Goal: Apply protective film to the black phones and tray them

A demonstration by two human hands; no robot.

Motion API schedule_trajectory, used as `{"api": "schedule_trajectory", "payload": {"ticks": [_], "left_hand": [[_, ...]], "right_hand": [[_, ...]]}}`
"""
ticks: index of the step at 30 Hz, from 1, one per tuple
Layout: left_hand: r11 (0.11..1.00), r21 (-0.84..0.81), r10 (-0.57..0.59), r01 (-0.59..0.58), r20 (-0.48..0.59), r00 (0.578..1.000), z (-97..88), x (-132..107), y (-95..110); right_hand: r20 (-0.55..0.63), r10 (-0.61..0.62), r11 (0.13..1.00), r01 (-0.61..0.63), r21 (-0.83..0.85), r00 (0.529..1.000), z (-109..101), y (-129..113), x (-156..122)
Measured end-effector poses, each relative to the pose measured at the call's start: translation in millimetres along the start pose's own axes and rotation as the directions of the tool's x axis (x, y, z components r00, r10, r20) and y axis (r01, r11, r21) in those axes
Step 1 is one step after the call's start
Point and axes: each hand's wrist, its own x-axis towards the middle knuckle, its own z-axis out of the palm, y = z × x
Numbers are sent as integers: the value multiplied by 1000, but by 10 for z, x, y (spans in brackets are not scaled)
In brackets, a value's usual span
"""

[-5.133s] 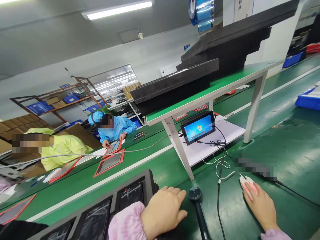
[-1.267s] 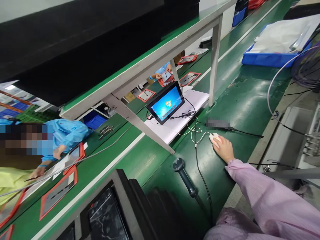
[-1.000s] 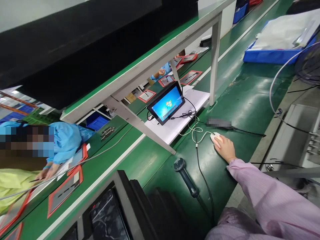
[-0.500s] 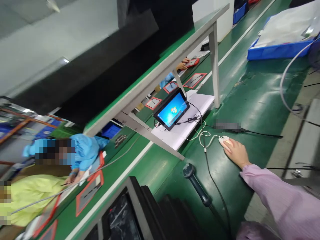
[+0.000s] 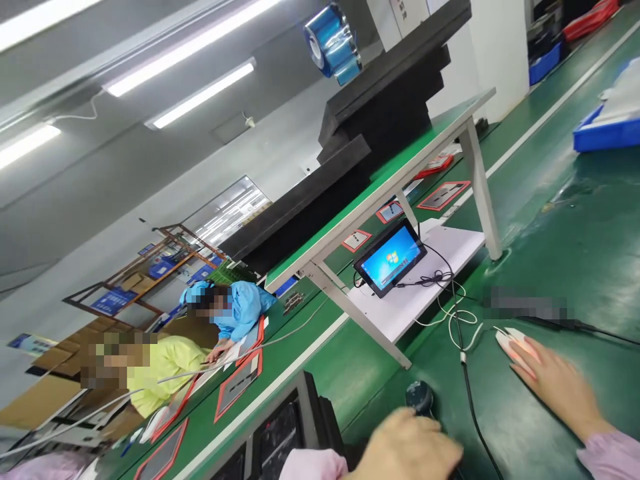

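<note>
My right hand [image 5: 555, 385] rests on a white computer mouse [image 5: 515, 345] on the green bench, fingers laid over its back. My left hand [image 5: 407, 450] is at the bottom edge, blurred, right over the black handheld barcode scanner [image 5: 419, 396] whose head shows just beyond the fingers; whether it grips the scanner I cannot tell. A small tablet screen [image 5: 391, 257] showing a blue desktop stands propped on a white board [image 5: 425, 283] under the raised shelf, with cables running from it toward the mouse.
A green-topped shelf on white legs [image 5: 480, 193] carries stacked black foam trays [image 5: 385, 120]. A dark tray of screens [image 5: 280, 437] lies at my lower left. Two people in blue and yellow coats work across the conveyor [image 5: 235, 313]. A blue bin [image 5: 605, 130] sits far right.
The view has tilted upward, showing ceiling lights. My left hand has come back into view at the bottom, over the scanner. My right hand stays on the mouse.
</note>
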Motion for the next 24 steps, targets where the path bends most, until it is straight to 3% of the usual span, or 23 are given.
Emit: {"api": "schedule_trajectory", "payload": {"ticks": [2,6,11,24], "left_hand": [[1000,2,11,-11,41,999,85,64,-61],[995,101,-46,23,238,970,175,33,-130],[996,65,50,-63,179,983,149,-2,-148],[998,55,24,-38,240,971,48,25,-70]], "right_hand": [[-23,-25,999,24,-28,999,-10,-11,36],[-22,-15,994,12,-107,1000,-52,-38,82],[0,-42,988,41,-151,999,-95,-40,107],[5,-74,978,73,-194,997,-203,-64,173]]}}
